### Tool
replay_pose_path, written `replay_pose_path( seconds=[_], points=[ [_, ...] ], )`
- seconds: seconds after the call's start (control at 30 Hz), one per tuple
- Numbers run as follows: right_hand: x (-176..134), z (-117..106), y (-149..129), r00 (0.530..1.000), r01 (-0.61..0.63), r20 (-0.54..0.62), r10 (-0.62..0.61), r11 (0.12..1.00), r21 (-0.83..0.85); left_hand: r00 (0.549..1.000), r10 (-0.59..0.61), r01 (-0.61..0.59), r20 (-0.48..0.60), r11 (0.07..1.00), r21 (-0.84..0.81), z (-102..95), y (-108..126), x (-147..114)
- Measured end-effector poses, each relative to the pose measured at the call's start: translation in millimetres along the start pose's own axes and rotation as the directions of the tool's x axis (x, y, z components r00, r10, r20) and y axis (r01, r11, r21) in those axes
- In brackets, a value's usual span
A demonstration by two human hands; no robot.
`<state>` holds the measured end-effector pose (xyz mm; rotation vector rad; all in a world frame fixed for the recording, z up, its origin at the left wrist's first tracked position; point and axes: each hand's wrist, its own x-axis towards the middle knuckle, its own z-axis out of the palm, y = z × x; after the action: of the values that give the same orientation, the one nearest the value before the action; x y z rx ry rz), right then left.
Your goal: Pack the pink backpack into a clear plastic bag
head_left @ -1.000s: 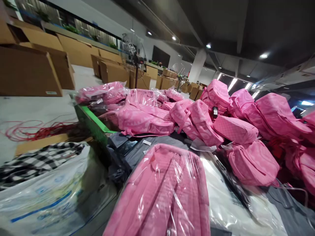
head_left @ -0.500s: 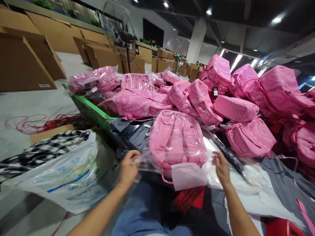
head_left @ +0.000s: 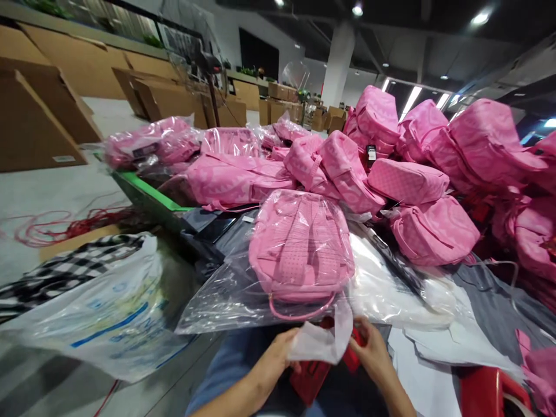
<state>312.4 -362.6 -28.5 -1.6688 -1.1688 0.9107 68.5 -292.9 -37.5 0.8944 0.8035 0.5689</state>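
Bagged backpack (head_left: 302, 252): centre frame, lying flat in its clear bag, open end toward the person. Hands have moved in from the bag's corners since half a second ago; left hand (head_left: 273, 365) and right hand (head_left: 369, 356) both pinch the white flap (head_left: 324, 339), bottom centre. Pile of backpacks (head_left: 408, 174): upper right.

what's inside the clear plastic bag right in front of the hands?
The clear plastic bag holds one pink backpack, top handle toward the person. Both the left hand and the right hand pinch the bag's white flap. Whatever is under the backpack is hidden.
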Motion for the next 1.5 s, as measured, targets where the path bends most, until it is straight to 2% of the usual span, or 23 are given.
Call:
replay_pose_path(
  seconds=[0.03,0.07,0.13,0.2,0.23,0.3,0.37,0.4,0.5,0.6,0.7,0.77,0.9,0.97,1.03,1.1,1.23,1.3,1.4,1.5],
  points=[
    [-6.2,-10.3,1.7,0.999,-0.006,0.035,0.007,1.000,-0.006,1.000,-0.026,0.025,-0.011,0.999,-0.031,4.2,-1.1,3.7],
    [-12.7,-21.6,1.8,1.000,-0.006,0.020,0.007,0.999,-0.036,0.998,-0.044,0.042,-0.042,0.998,-0.048,7.9,-2.4,6.6],
    [-23.7,-39.5,-5.1,0.991,0.007,-0.132,-0.027,0.989,-0.145,0.995,-0.065,0.063,-0.072,0.998,-0.022,15.7,-6.3,10.9],
    [-28.3,-41.3,-19.1,0.949,0.013,-0.300,-0.097,0.963,-0.269,0.999,-0.028,0.031,-0.020,0.985,0.167,24.2,-12.9,13.0],
    [-28.0,-35.3,-26.3,0.932,0.014,-0.337,-0.130,0.946,-0.325,1.000,0.028,-0.029,0.009,0.951,0.307,27.6,-17.3,13.3],
    [-24.9,-13.6,-35.1,0.938,0.009,-0.309,-0.158,0.901,-0.433,0.979,0.201,-0.191,0.042,0.814,0.548,30.7,-27.8,13.0],
    [-22.8,9.8,-32.4,0.952,0.033,-0.237,-0.193,0.836,-0.548,0.929,0.368,-0.300,0.035,0.696,0.652,28.6,-37.9,13.8],
    [-23.5,18.0,-27.2,0.954,0.053,-0.207,-0.216,0.803,-0.593,0.910,0.414,-0.321,0.018,0.678,0.661,26.8,-41.8,15.6],
    [-31.9,17.9,-6.5,0.925,0.081,-0.209,-0.317,0.703,-0.707,0.905,0.426,-0.329,-0.002,0.702,0.632,28.8,-46.1,28.4],
    [-39.3,-9.7,-0.2,0.898,0.022,-0.210,-0.385,0.517,-0.856,0.950,0.312,-0.278,0.018,0.819,0.501,49.4,-40.3,51.0],
    [-36.2,-30.7,-13.2,0.925,0.062,-0.051,-0.378,0.283,-0.957,0.990,0.142,-0.130,-0.014,0.936,0.327,75.9,-31.9,73.9],
    [-31.5,-32.5,-24.3,0.910,0.110,0.031,-0.413,0.168,-0.980,0.994,0.099,-0.088,-0.034,0.963,0.254,85.7,-28.4,81.6],
    [-30.8,-24.9,-35.8,0.814,0.082,0.040,-0.580,0.047,-0.996,0.983,0.112,-0.081,-0.143,0.976,0.204,78.1,-25.1,70.9],
    [-36.6,-22.2,-34.0,0.786,0.121,0.091,-0.611,0.008,-0.993,0.979,0.094,-0.061,-0.180,0.981,0.183,70.3,-22.1,58.6],
    [-44.4,-19.4,-27.2,0.774,0.191,0.151,-0.615,-0.002,-0.982,0.984,0.053,-0.029,-0.169,0.989,0.142,67.7,-17.7,48.5],
    [-52.1,-15.0,-16.8,0.766,0.232,0.166,-0.621,0.026,-0.972,0.989,0.024,-0.010,-0.145,0.995,0.095,71.5,-13.5,43.7],
    [-65.5,-2.5,3.7,0.779,0.169,0.074,-0.623,0.096,-0.981,0.995,0.022,-0.018,-0.095,0.999,0.044,86.6,-10.6,46.3],
    [-72.1,5.4,8.3,0.770,0.129,0.014,-0.638,0.133,-0.983,0.997,0.021,-0.020,-0.070,0.999,0.026,92.1,-11.2,48.4],
    [-80.5,18.8,5.7,0.750,0.144,-0.022,-0.661,0.196,-0.970,0.998,0.029,-0.028,-0.055,1.000,0.011,95.9,-10.9,47.8],
    [-82.7,28.6,1.0,0.769,0.176,-0.017,-0.639,0.237,-0.955,1.000,0.024,-0.024,0.017,0.999,-0.031,94.6,-9.5,41.8]
  ],
)
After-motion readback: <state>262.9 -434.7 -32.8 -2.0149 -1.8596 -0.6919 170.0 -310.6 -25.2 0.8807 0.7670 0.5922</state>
